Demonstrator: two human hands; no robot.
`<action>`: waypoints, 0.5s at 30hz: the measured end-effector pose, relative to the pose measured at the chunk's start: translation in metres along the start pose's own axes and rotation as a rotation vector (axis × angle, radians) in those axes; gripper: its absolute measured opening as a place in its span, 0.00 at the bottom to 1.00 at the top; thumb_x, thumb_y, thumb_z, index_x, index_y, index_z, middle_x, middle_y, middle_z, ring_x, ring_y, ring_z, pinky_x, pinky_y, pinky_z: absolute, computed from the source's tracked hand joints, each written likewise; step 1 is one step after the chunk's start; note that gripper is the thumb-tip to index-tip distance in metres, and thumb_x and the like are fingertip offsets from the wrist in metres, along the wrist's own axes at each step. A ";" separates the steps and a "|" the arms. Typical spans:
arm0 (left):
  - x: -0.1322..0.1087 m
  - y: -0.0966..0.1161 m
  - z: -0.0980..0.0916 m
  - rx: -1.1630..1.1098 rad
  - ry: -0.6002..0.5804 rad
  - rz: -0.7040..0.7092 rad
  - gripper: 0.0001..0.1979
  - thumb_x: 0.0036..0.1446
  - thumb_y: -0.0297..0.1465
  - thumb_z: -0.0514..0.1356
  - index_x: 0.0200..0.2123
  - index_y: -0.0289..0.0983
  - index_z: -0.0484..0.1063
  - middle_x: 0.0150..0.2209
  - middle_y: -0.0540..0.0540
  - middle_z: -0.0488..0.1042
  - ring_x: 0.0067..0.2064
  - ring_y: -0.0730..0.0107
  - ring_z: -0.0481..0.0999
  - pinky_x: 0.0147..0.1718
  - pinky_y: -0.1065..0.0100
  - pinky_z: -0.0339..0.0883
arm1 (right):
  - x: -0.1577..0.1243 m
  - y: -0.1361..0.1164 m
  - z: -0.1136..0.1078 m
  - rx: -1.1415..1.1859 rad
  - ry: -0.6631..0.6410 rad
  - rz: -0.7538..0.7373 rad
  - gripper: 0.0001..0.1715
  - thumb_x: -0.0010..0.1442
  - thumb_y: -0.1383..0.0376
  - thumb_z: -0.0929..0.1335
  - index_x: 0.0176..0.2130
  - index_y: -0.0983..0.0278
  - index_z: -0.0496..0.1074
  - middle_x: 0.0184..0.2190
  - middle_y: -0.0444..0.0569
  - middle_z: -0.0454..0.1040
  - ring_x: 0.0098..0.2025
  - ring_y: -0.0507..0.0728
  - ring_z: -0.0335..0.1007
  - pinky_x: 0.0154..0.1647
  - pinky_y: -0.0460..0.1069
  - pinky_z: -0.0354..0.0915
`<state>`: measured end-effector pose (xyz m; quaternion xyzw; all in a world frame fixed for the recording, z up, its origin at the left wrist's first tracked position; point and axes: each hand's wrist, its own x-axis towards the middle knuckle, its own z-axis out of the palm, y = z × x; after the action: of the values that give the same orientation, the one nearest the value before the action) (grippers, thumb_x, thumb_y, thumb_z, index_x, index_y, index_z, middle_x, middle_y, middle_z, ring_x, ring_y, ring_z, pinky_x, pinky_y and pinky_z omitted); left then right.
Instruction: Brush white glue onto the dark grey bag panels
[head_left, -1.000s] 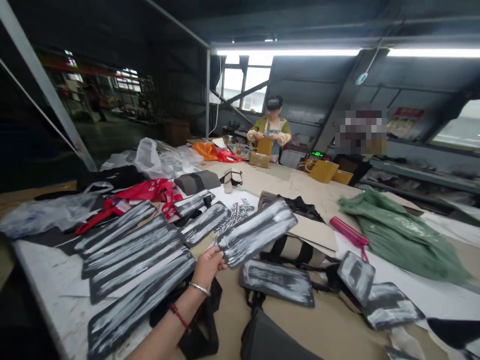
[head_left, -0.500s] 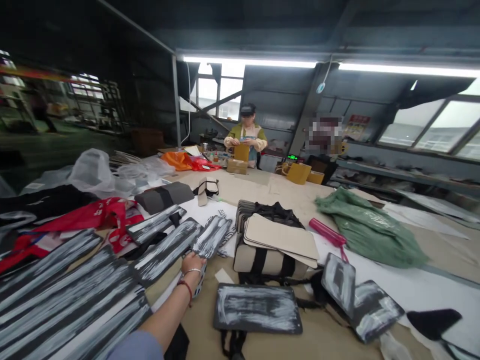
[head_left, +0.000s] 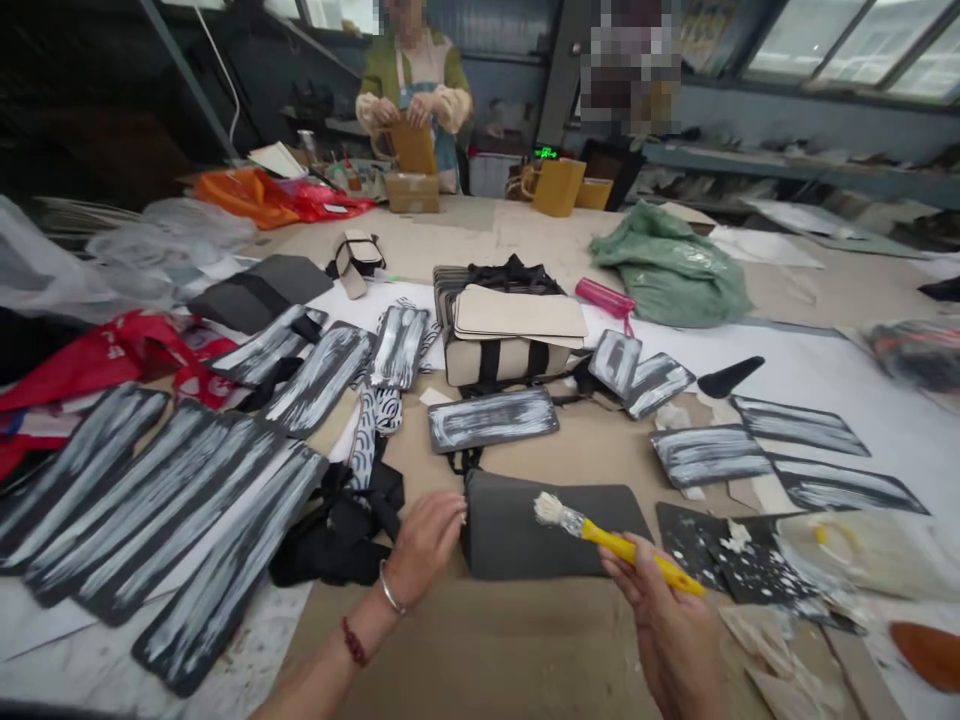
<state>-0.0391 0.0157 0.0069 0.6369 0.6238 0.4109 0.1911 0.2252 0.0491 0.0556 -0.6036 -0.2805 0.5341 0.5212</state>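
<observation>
My right hand [head_left: 671, 630] is closed round a yellow-handled brush [head_left: 615, 543] whose white bristles hover over a dark grey fabric panel [head_left: 551, 523] lying near the table's front edge. My left hand [head_left: 424, 540] rests at the panel's left edge with its fingers curled onto it. Just beyond the grey panel lies a black panel streaked with white paste [head_left: 493, 419]. Several long black strips coated in white [head_left: 172, 505] are laid out side by side to my left.
A stack of beige and black bag parts [head_left: 510, 335] sits mid-table, with a green plastic bag [head_left: 667, 265] and a pink case [head_left: 604, 298] behind it. More pasted pieces [head_left: 795, 430] lie to the right. Across the table a person handles brown paper bags [head_left: 411, 150].
My view has tilted down and right. My left hand let go of the white-streaked strip on the left and came to the grey panel. My right hand with the brush has come into view.
</observation>
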 end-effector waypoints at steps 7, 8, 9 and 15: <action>-0.039 0.028 0.035 0.255 -0.366 0.401 0.17 0.53 0.28 0.57 0.48 0.39 0.66 0.49 0.41 0.69 0.53 0.54 0.64 0.48 0.50 0.59 | -0.008 0.044 0.058 -0.059 -0.208 0.018 0.29 0.44 0.49 0.71 0.37 0.70 0.69 0.30 0.51 0.75 0.33 0.59 0.73 0.35 0.50 0.72; -0.039 0.025 0.039 0.272 -0.365 0.380 0.17 0.54 0.27 0.56 0.48 0.40 0.66 0.49 0.41 0.70 0.52 0.55 0.65 0.47 0.50 0.60 | -0.006 0.047 0.059 -0.071 -0.198 0.007 0.29 0.44 0.49 0.71 0.36 0.70 0.69 0.29 0.51 0.75 0.32 0.59 0.74 0.34 0.50 0.72; -0.038 0.022 0.043 0.283 -0.350 0.360 0.16 0.55 0.26 0.54 0.48 0.40 0.67 0.48 0.41 0.71 0.51 0.56 0.66 0.47 0.52 0.61 | -0.003 0.048 0.057 -0.088 -0.179 -0.008 0.29 0.44 0.48 0.71 0.36 0.70 0.69 0.28 0.51 0.75 0.32 0.59 0.74 0.34 0.50 0.72; -0.036 0.013 0.051 0.302 -0.294 0.359 0.16 0.57 0.23 0.50 0.46 0.40 0.69 0.46 0.43 0.73 0.49 0.61 0.68 0.45 0.56 0.59 | 0.035 0.033 0.004 -0.199 0.006 -0.134 0.29 0.45 0.49 0.70 0.37 0.70 0.69 0.26 0.51 0.75 0.32 0.59 0.74 0.35 0.50 0.72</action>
<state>0.0128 -0.0069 -0.0236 0.8112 0.5208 0.2438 0.1065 0.2235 0.0715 0.0133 -0.6340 -0.3703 0.4658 0.4940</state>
